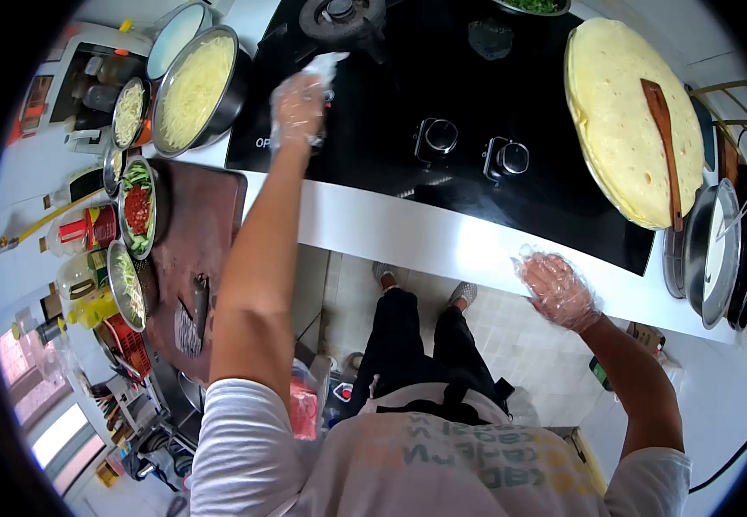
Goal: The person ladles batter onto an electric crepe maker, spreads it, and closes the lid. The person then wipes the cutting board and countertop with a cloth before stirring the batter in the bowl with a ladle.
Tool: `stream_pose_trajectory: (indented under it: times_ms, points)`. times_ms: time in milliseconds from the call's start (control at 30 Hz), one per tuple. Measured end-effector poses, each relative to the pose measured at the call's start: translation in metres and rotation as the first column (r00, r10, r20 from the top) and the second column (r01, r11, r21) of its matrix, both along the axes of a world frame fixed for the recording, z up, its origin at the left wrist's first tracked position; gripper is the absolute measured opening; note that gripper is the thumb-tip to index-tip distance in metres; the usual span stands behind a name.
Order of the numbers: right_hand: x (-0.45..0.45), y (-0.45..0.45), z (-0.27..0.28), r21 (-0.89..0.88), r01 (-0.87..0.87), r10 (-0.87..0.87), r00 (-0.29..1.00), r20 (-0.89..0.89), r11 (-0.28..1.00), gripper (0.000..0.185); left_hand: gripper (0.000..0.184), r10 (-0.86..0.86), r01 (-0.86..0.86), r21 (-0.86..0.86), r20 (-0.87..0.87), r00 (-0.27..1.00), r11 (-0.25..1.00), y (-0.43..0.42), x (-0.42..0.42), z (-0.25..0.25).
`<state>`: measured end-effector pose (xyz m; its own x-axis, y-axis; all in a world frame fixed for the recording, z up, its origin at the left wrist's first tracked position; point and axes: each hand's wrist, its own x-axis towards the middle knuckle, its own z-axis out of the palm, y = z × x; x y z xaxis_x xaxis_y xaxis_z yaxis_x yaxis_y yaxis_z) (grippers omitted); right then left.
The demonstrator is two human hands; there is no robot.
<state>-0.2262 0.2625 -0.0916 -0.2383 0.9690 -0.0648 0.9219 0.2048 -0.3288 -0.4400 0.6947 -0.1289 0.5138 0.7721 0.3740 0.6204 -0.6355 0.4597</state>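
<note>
Standing at a white table [373, 210], the person is working both arms forward, each hand wearing a thin clear plastic glove. The left hand [300, 108] is reaching out over the left part of a black cooktop [373, 112], just short of the burner [339, 10]. Its fingers are pointing away from the body, and loose plastic is bunching past their tips; whether they are gripping or touching anything, I cannot tell. The right hand [556, 289] is showing its back near the table's front edge, fingers loosely spread and slightly bent, with nothing visible in them. Between the two hands, farther in, two control knobs [441, 135] are sitting on the cooktop.

To the right, a stack of large, pale yellow flatbreads [610, 112] is lying partly over the cooktop, and a wooden spatula [662, 125] is resting lengthwise on top. Beyond the stack's near right side, a metal bowl [697, 254] is standing with a utensil in it.

Over on the left, a big bowl [237, 90] is holding pale shreds. Nearer the body, a bowl [161, 207] of green pieces with a red heap is standing by a brown chopping board [180, 267], where a dark-handled knife [201, 302] is lying.
</note>
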Motion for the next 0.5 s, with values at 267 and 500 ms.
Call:
stream_pose_trajectory:
  times_ms: [267,500]
  points:
    - [-0.002,-0.001,0.001,0.016,0.015,-0.015,1.000,0.002,1.000,0.040,0.016,-0.404,0.396,-0.259,0.023,0.914,0.881,-0.152,0.000,0.021]
    - [0.000,-0.001,0.003,0.118,0.013,-0.010,0.999,-0.032,0.993,0.042,0.022,-0.477,0.464,-0.252,0.009,0.879,0.849,-0.189,-0.033,0.048]
